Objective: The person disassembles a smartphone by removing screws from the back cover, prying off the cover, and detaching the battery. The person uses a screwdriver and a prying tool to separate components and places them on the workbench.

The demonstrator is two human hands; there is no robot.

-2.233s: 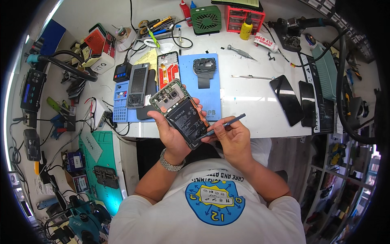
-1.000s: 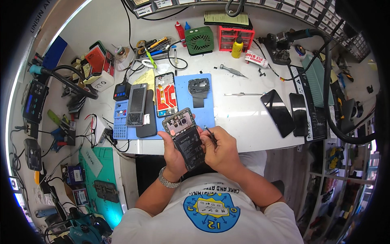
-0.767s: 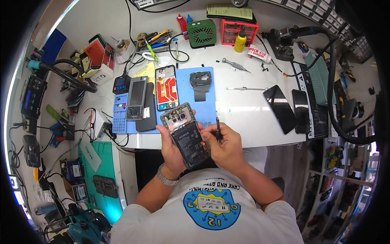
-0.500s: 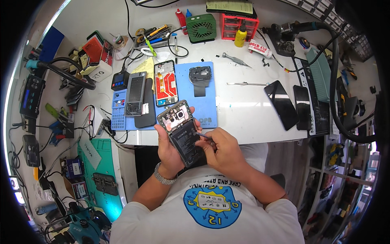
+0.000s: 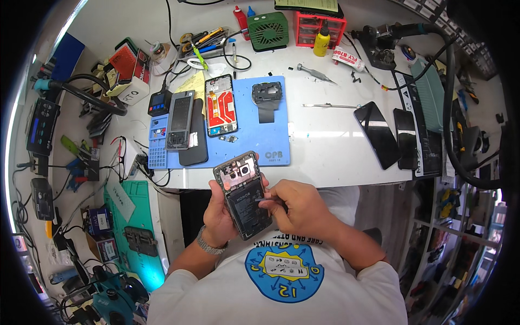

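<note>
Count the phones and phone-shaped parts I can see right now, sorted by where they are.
In the hands: 1, the opened phone, held by the left hand, with the right hand on it
On the blue mat: 3, red-framed phone, grey frame, dark slab
On bare table, right: 2 black phones
Total: 6

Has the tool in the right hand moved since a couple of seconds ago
Yes. The thin tool then stuck out to the right, clear of the opened phone; now the right hand has swung it left, tip over the phone's battery, nearer the blue mat.

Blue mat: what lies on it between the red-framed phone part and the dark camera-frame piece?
In the head view, that stretch of the blue mat between the red-framed phone part and the dark camera-frame piece is bare.
</note>
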